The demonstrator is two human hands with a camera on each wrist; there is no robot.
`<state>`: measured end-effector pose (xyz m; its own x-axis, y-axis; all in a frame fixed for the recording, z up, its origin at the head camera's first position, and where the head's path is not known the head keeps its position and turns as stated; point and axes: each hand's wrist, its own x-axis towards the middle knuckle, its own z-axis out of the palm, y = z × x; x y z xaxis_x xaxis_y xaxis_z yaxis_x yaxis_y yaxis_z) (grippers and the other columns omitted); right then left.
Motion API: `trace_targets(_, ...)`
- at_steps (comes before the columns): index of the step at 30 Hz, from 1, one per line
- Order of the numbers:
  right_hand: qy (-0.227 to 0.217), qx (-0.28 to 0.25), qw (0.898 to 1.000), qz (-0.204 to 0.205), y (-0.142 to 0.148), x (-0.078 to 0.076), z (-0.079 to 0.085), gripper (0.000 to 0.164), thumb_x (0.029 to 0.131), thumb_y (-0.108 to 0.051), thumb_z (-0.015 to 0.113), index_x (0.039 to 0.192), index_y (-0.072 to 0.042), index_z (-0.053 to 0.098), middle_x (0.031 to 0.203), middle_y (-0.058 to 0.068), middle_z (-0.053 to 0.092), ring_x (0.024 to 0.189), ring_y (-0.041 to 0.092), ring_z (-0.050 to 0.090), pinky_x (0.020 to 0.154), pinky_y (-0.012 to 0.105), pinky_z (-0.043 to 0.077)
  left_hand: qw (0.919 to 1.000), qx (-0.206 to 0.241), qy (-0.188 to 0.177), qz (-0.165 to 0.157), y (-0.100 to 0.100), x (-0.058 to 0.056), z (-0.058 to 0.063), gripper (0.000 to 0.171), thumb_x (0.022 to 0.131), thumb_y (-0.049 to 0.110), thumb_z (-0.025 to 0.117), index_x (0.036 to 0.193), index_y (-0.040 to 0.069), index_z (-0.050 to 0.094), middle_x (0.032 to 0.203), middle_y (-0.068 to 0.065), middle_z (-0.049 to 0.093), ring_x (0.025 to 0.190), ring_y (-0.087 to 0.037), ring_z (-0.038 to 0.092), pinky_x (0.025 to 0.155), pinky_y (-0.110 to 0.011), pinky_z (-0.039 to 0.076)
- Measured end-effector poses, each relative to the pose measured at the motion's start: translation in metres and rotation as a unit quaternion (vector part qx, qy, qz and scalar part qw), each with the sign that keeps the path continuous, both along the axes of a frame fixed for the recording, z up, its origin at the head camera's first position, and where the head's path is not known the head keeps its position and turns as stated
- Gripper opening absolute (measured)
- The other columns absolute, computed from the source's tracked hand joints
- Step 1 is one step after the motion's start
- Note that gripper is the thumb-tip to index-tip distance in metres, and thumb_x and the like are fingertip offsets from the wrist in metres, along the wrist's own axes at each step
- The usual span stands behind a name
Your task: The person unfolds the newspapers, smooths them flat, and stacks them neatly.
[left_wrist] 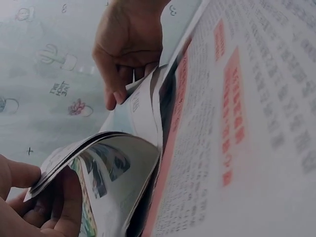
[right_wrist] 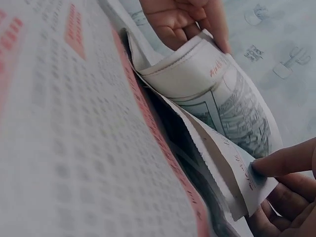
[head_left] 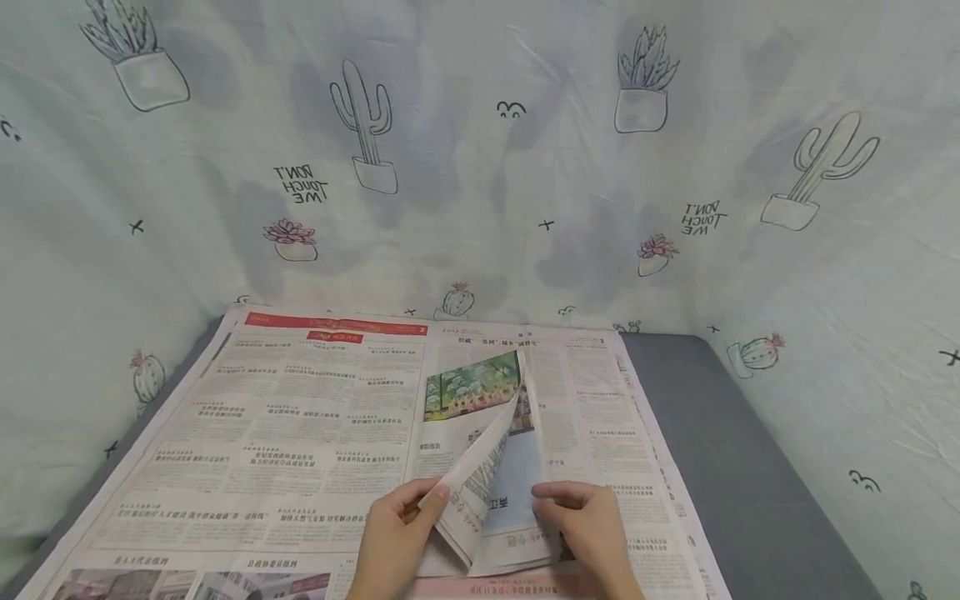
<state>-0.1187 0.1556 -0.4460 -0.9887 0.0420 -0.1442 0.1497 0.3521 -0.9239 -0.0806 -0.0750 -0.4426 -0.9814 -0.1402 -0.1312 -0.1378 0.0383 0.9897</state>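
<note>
A smaller folded newspaper (head_left: pixel 517 483) with colour pictures stands partly opened over a large spread newspaper (head_left: pixel 187 492). My left hand (head_left: pixel 401 533) pinches its left leaves between thumb and fingers, and those leaves curve up and over. On the other side my right hand (head_left: pixel 588 533) grips the right edge, thumb on the face of the page. In the left wrist view several paper layers bend in an arch from the left hand (left_wrist: pixel 44 197). The right wrist view has the right thumb pressing the page corner, with the other fingers of that hand (right_wrist: pixel 289 187) behind it.
The spread newspaper covers most of a grey table (head_left: pixel 720 450), whose bare strip shows on the right. A pale curtain (head_left: pixel 465 167) printed with cacti and potted plants hangs behind and at both sides of the table.
</note>
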Motion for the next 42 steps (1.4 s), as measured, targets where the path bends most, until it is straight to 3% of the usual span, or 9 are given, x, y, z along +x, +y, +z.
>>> trace_targets(4, -0.009, -0.002, 0.999, -0.032, 0.006, -0.004, 0.003, 0.018, 0.079, -0.012, 0.08, 0.095, -0.005, 0.078, 0.1, 0.009, 0.072, 0.088, 0.021, 0.067, 0.072, 0.033, 0.055, 0.9999, -0.002, 0.012, 0.01, -0.004, 0.0, 0.005, 0.041, 0.096, 0.03, 0.067, 0.119, -0.003, 0.066, 0.102, -0.011, 0.071, 0.09, -0.019, 0.069, 0.073, -0.026, 0.056)
trace_targets(13, -0.004, 0.008, 0.996, -0.083, 0.02, -0.009, 0.011, 0.016, 0.078, -0.008, 0.078, 0.094, -0.007, 0.078, 0.1, 0.011, 0.072, 0.092, 0.023, 0.068, 0.075, 0.032, 0.053, 0.9932, -0.049, 0.043, 0.096, -0.031, 0.001, 0.025, 0.032, 0.095, 0.025, 0.068, 0.118, 0.003, 0.068, 0.105, -0.011, 0.069, 0.088, -0.019, 0.07, 0.071, -0.027, 0.057)
trace_targets(19, 0.014, 0.015, 0.995, -0.096, 0.021, -0.009, 0.014, 0.015, 0.077, -0.006, 0.079, 0.092, -0.007, 0.078, 0.098, 0.01, 0.073, 0.087, 0.022, 0.068, 0.071, 0.027, 0.052, 0.9902, -0.07, 0.043, 0.113, -0.049, 0.001, 0.031, 0.029, 0.094, 0.024, 0.069, 0.117, 0.005, 0.069, 0.105, -0.011, 0.069, 0.084, -0.018, 0.07, 0.07, -0.027, 0.057)
trace_targets(25, 0.012, 0.007, 0.996, -0.087, 0.017, -0.008, 0.014, 0.014, 0.078, -0.006, 0.078, 0.093, -0.008, 0.078, 0.1, 0.01, 0.072, 0.088, 0.022, 0.069, 0.075, 0.034, 0.055, 0.993, -0.037, 0.027, 0.109, -0.053, 0.0, 0.03, 0.023, 0.096, 0.016, 0.066, 0.114, 0.002, 0.07, 0.1, -0.013, 0.071, 0.082, -0.021, 0.07, 0.07, -0.029, 0.057)
trace_targets(30, 0.023, -0.026, 0.998, -0.056, 0.009, -0.003, 0.016, 0.013, 0.082, -0.013, 0.078, 0.095, -0.01, 0.078, 0.1, 0.007, 0.072, 0.088, 0.021, 0.068, 0.077, 0.033, 0.054, 0.9964, -0.011, 0.015, 0.083, -0.031, 0.0, 0.028, 0.026, 0.095, 0.017, 0.068, 0.114, 0.0, 0.069, 0.097, -0.012, 0.071, 0.08, -0.022, 0.07, 0.068, -0.03, 0.058)
trace_targets(34, 0.058, -0.074, 0.995, -0.017, -0.004, 0.006, 0.016, 0.021, 0.084, -0.025, 0.08, 0.097, -0.008, 0.077, 0.096, 0.007, 0.073, 0.083, 0.023, 0.069, 0.069, 0.03, 0.056, 0.9994, 0.014, 0.03, 0.005, 0.0, -0.001, 0.025, 0.034, 0.094, 0.024, 0.07, 0.115, -0.002, 0.069, 0.099, -0.012, 0.071, 0.083, -0.02, 0.07, 0.069, -0.029, 0.057)
trace_targets(37, 0.075, -0.1, 0.992, 0.002, -0.015, 0.013, 0.014, 0.027, 0.083, -0.029, 0.081, 0.097, -0.007, 0.077, 0.094, 0.006, 0.073, 0.08, 0.024, 0.07, 0.066, 0.031, 0.057, 0.9972, 0.021, 0.051, -0.051, 0.017, 0.0, 0.02, 0.034, 0.094, 0.025, 0.069, 0.114, -0.003, 0.07, 0.104, -0.013, 0.07, 0.086, -0.017, 0.07, 0.07, -0.027, 0.057)
trace_targets(42, 0.047, -0.111, 0.993, -0.006, -0.029, 0.017, 0.012, 0.035, 0.081, -0.03, 0.083, 0.1, -0.002, 0.076, 0.087, 0.009, 0.072, 0.076, 0.022, 0.07, 0.064, 0.031, 0.057, 0.9929, 0.037, 0.062, -0.094, 0.027, 0.002, 0.013, 0.027, 0.094, 0.021, 0.069, 0.111, 0.0, 0.073, 0.107, -0.011, 0.071, 0.091, -0.016, 0.069, 0.075, -0.025, 0.055)
